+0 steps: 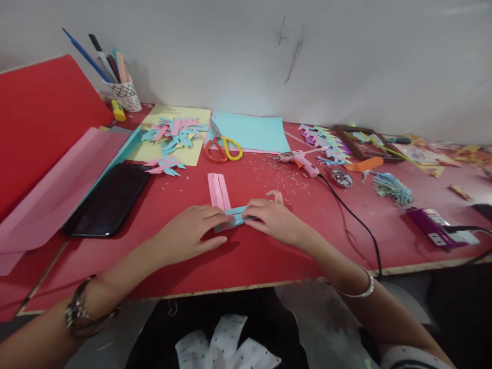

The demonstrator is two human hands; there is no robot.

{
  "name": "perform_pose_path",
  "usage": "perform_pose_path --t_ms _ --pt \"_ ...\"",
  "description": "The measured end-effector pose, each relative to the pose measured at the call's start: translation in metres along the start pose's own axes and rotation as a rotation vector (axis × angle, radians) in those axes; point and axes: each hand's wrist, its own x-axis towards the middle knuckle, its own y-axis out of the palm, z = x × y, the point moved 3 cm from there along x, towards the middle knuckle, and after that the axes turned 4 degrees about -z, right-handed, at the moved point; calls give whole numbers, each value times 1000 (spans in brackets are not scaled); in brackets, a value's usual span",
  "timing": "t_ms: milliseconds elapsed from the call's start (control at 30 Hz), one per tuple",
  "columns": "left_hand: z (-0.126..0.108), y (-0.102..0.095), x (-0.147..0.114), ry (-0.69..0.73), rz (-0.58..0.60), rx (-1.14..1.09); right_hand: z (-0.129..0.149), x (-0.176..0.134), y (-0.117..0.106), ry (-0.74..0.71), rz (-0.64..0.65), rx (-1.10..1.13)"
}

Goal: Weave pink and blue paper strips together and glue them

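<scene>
A folded blue paper strip [237,214] lies crosswise near the front of the red table, with creases along its length. My left hand [194,228] presses its fingertips on the strip's left end, the thumb held lower and a little apart. At the other end, my right hand [271,218] grips the strip between fingers and thumb, covering that end. Just behind it is a folded pink paper strip [219,192], its near end meeting the blue one. Scissors [223,147] with red and yellow handles rest farther back, partly on blue sheets [253,130].
A pile of pink and blue paper cuttings [175,133] sits back left. A black phone [109,200] lies beside pink sheets [49,189]. To the right are a pink glue gun [300,160] with its cord, a purple power strip [430,228] and a brown frame [357,143].
</scene>
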Motion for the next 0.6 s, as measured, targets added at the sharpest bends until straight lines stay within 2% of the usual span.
perform_pose_path --t_ms 167,333,467,600 --pt "1 -3 14 -65 -15 -58 -5 2 -4 -48 31 88" --pt "0 -1 17 -59 -42 27 -22 13 -7 2 153 285" --pt "-2 1 18 -45 -65 82 -31 21 -9 -58 252 387" --pt "-4 1 19 -56 -82 104 -29 19 -16 -91 158 282"
